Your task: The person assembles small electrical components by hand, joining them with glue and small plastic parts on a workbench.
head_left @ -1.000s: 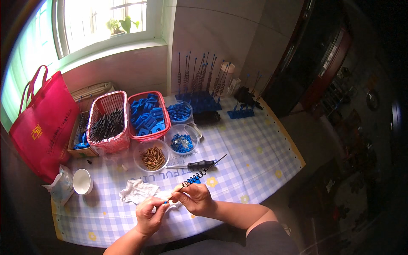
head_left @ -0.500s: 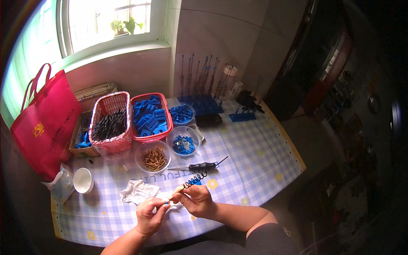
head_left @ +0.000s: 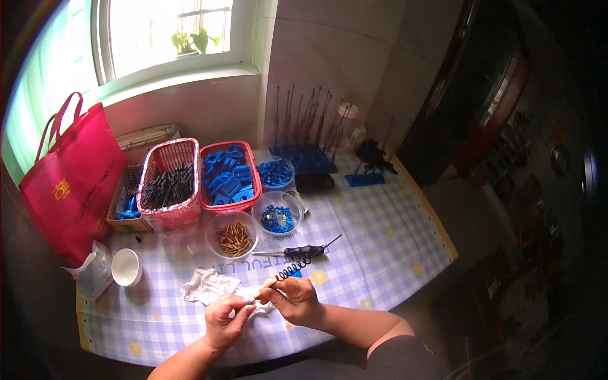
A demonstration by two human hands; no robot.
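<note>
At the front of the table my right hand [head_left: 296, 302] is closed round the lower part of a black coiled spring rod [head_left: 294, 268], whose coils slant up and away to the right. A copper-coloured piece shows along the rod between my fingers. My left hand [head_left: 225, 321] pinches a small blue tip [head_left: 251, 303] at the rod's near end. Just past the coil lies a black-handled screwdriver [head_left: 304, 251]. Under and beside my hands are a crumpled white cloth [head_left: 209, 285] and a blue piece [head_left: 295, 273], partly hidden by the coil.
Clear bowls hold copper pins [head_left: 234, 240], small blue and clear parts [head_left: 277, 219] and blue caps [head_left: 275, 172]. Behind stand baskets of black rods [head_left: 168, 188] and blue blocks [head_left: 229, 174]. Finished-looking spring rods rise from a blue base [head_left: 304, 158]. A white cup [head_left: 126, 268] and red bag [head_left: 76, 180] stand left.
The whole view has shifted slightly, with the table things a little to the right. Both hands keep their hold on the rod and its blue tip.
</note>
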